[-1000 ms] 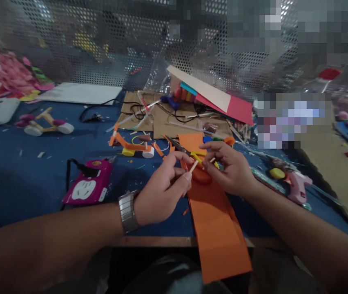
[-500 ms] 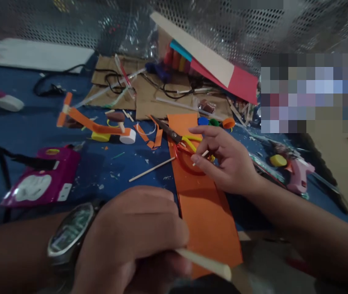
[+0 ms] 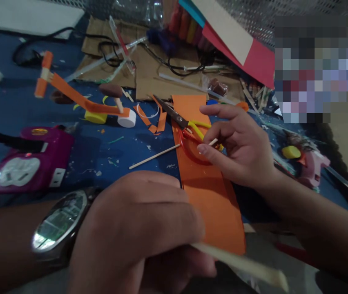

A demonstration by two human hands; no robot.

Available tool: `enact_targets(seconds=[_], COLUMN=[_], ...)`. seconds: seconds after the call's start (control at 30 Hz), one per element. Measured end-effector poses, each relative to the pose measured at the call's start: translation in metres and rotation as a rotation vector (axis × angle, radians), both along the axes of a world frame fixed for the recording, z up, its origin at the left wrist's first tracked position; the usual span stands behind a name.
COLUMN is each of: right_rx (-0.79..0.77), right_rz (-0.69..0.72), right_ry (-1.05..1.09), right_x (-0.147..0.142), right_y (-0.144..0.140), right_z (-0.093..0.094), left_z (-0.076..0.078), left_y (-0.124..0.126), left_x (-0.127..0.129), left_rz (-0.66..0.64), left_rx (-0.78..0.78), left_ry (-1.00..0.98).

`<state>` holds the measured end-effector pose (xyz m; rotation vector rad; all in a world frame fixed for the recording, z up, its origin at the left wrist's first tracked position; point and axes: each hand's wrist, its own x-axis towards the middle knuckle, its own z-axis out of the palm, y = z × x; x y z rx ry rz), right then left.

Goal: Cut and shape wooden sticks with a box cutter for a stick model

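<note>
I log: left fingers (image 3: 168,220) grip a pale stick (image 3: 241,261); right fingers (image 3: 223,111) pinch a short stick (image 3: 213,142) near scissors (image 3: 179,119).

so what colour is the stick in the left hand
The stick is pale cream, though blurred; best seen in the head view.

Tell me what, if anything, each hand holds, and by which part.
The left hand grips a pale stick, one end jutting out, the gripped part hidden. The right hand pinches a short stick, seemingly near its middle.
</note>
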<state>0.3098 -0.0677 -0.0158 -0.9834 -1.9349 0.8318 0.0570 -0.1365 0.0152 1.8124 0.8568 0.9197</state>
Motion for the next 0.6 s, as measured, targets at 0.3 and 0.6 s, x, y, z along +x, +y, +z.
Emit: enact_targets(seconds=[0.3, 0.6], right_rx=[-0.069, -0.110], right_rz=[0.043, 0.071], right_ry=[0.116, 0.147], right_x=[-0.001, -0.002], right_y=[0.001, 0.001], right_z=[-0.001, -0.001], left_z=[-0.004, -0.004], left_y=[0.036, 0.049], left_x=[0.007, 0.019], left_rz=[0.034, 0.129], left_rx=[0.146, -0.250], left_ry=[0.137, -0.088])
